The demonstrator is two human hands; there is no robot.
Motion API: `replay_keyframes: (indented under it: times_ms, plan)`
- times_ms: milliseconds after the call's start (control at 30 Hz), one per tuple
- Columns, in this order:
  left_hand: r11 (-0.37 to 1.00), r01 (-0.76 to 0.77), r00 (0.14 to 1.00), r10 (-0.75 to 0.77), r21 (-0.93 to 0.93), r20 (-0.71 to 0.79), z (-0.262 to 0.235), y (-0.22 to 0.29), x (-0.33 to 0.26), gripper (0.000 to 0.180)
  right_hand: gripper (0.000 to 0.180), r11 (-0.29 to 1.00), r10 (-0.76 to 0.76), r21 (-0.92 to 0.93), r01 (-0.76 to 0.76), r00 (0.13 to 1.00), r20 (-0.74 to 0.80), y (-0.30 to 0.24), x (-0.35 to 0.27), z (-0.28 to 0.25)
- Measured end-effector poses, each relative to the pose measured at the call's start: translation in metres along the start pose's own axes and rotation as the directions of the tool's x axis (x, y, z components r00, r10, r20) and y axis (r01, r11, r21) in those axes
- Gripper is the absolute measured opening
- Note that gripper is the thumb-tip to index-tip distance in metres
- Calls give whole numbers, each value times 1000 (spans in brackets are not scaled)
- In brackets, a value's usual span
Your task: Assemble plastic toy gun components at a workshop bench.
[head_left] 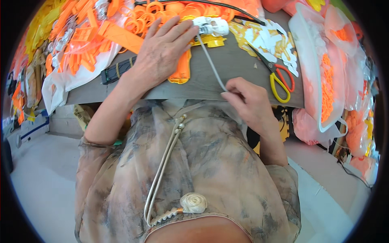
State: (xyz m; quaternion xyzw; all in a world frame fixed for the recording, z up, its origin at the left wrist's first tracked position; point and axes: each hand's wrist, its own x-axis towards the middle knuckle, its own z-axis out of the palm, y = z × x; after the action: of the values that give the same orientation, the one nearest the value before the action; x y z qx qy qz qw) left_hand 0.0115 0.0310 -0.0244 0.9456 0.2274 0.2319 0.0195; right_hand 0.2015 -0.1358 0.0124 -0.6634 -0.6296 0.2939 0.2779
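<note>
My left hand (162, 52) lies over an orange and yellow plastic piece with a grip-like end (180, 71), its fingers stretched out and its thumb hidden. Beside the fingertips is a white plastic part (211, 26) on a yellow base (212, 41). From the white part a thin grey strip (210, 60) runs toward me, drawn straight. Near the table's front edge my right hand (251, 99) pinches the strip's near end between thumb and fingers.
Orange plastic parts (87, 44) heap at the back left, beside a dark rectangular object (116, 72). Red-and-yellow-handled scissors (277, 81) lie at right, near white pieces (267, 42). A white tub (310, 81) holding orange bits stands farther right. A black cable (227, 6) crosses the back.
</note>
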Motion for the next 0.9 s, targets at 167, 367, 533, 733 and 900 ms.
replay_keyframes:
  times_ms: [167, 367, 533, 733, 900]
  plan:
    - [994, -43, 997, 36, 100, 62, -3, -2, 1, 42, 18, 997, -80, 4, 80, 997, 14, 8, -2, 6]
    - [999, -35, 995, 34, -5, -91, -8, 0, 4, 42, 23, 999, -6, 44, 1, 992, 129, 7, -14, -5]
    - [752, 191, 981, -171, -631, 93, -56, 46, -35, 28, 25, 978, 164, -105, -181, 975, -147, 27, -34, -56]
    - [-194, 822, 550, 27, -535, 835, -22, 84, -61, 38, 33, 830, 3, -531, -171, 953, -302, 80, -34, -69]
    - [-588, 754, 478, 185, -293, 859, 6, 103, -47, 55, 39, 833, 43, -530, -157, 974, -221, 84, -29, -71]
